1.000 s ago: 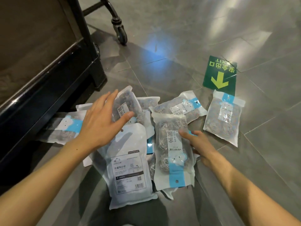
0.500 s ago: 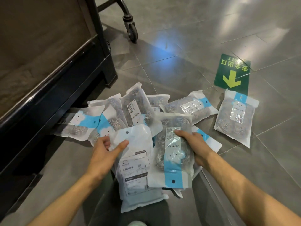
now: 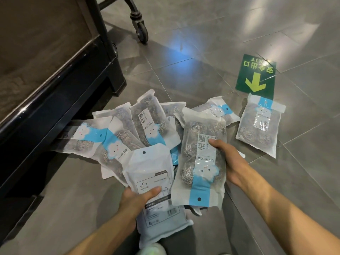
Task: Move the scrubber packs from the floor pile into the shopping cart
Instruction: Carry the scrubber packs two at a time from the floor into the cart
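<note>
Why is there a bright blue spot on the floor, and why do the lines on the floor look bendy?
Head view: the blue spot is a lamp's glare on the shiny floor tiles, with paler white glare at top right; the wide lens bows the tile seams; the pack in the right hand is sharp, though its plastic shines; under the dark shelf base lies deep shadow.
</note>
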Motion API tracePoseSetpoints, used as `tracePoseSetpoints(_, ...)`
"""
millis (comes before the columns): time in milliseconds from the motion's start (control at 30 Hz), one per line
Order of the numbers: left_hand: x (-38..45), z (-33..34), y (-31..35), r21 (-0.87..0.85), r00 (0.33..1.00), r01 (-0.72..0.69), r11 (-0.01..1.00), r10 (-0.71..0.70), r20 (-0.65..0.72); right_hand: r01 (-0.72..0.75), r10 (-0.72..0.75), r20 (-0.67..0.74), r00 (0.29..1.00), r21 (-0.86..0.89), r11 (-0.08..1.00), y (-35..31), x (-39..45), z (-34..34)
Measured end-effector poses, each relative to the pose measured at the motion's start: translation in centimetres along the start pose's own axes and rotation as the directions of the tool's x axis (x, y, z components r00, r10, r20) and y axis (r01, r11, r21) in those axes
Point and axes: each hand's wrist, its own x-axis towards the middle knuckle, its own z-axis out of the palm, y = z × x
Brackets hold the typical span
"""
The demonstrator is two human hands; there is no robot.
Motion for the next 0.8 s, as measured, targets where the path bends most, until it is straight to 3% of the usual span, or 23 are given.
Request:
tracePoseSetpoints(167,-1.6,0.6,1.8,-0.026,0.977,-0.134,0.991,0.136,0.162,0.027,-0.027,0.024,0.999,-0.003,1.000,-0.9,-1.0,-0.9)
tracePoseSetpoints(367,-2.6,1.3,9.9,0.074,0.877,-0.432,0.899,0.400,0.268,0.214,-0.211,0.045,0.976,-0.084,0.973,-4.9,-4.0,-1.8)
tracePoseSetpoints(567,-3.5,3.7,18.9,0.087,0.753,-0.622,0.778,0.563,0.340,0.355,-0.365,-0.032,0.930,-0.169,0.919,-9.9,-5.8,-1.2)
tracePoseSetpoints(633,-4.1,4.5,20.9,0.064,0.718,-0.657,0.751,0.597,0.358,0.387,-0.399,-0.060,0.915,-0.152,0.909,-11.9,-6.6,-1.0)
tracePoseSetpoints(800,-10.2,4.2,27.2,0.055,0.708,-0.644,0.763,0.568,0.420,0.404,-0.413,-0.098,0.905,-0.098,0.909,-18.1,-11.7,0.7)
